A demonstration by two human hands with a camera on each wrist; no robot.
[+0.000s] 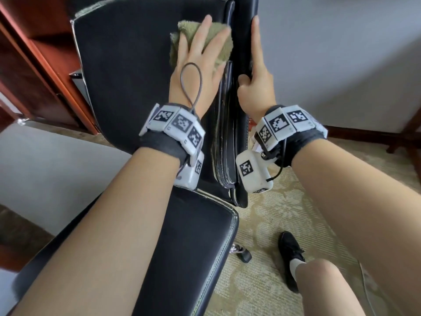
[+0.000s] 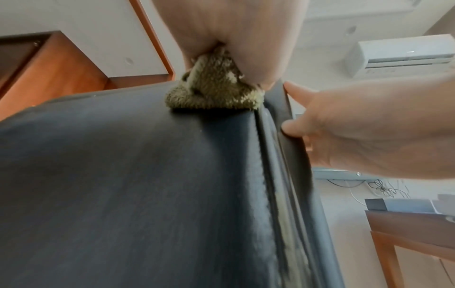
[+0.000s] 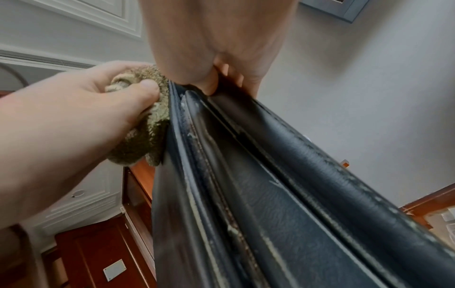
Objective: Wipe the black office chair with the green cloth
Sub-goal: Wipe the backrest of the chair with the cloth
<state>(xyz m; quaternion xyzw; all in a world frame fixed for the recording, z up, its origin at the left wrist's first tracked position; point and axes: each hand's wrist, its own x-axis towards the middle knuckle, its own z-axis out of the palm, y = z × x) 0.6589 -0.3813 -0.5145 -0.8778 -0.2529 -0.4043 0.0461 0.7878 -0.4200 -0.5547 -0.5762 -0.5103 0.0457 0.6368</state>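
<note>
Forearms nearest; beyond them, green cloth (image 1: 202,42) bunched against upper backrest of black office chair (image 1: 127,87), pressed by left hand (image 1: 198,71), thumb pinching it. Right hand (image 1: 255,87) clasps backrest edge. Wiping under way; flaked edge seams, seat apparently untouched. No legible writing; only coded wrist markers.
</note>
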